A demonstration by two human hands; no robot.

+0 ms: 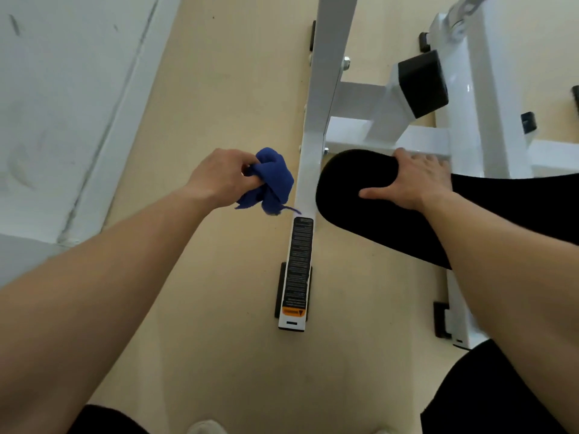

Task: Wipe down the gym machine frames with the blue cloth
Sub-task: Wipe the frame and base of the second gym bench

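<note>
Blue cloth [272,180]: there is one, bunched into a loose wad and held in my left hand [219,177]; my fingers and thumb are curled round its near side and pinch the folds together, while the rest of it bulges out to the right and hangs below my knuckles. It is in the air over the beige floor [219,89], just to the left of the long white frame rail [326,73]; one thin trailing corner reaches towards the rail's edge, and I cannot tell whether it touches the metal.

I have two hands in view, both bare to well past the elbow. My right hand [413,180] lies flat on the single black seat pad [360,214], palm down, thumb stretched out to the left, fingers fairly straight and reaching over the pad's far edge; it grips nothing.

The rail runs away from me along the floor; it carries one black printed label [297,264] with an orange band at its near end. On its right side I count two bolts, one near the top [346,62] and one just beside the pad [326,150]. White cross-members join it to the rest of the machine, where one black block-shaped cap [423,83] sits on a slanted post.

Near me I count two black floor feet; one under the rail's near end [279,289], one under a second white rail at the right [440,321]. One pale wall panel [62,89] fills the left.
</note>
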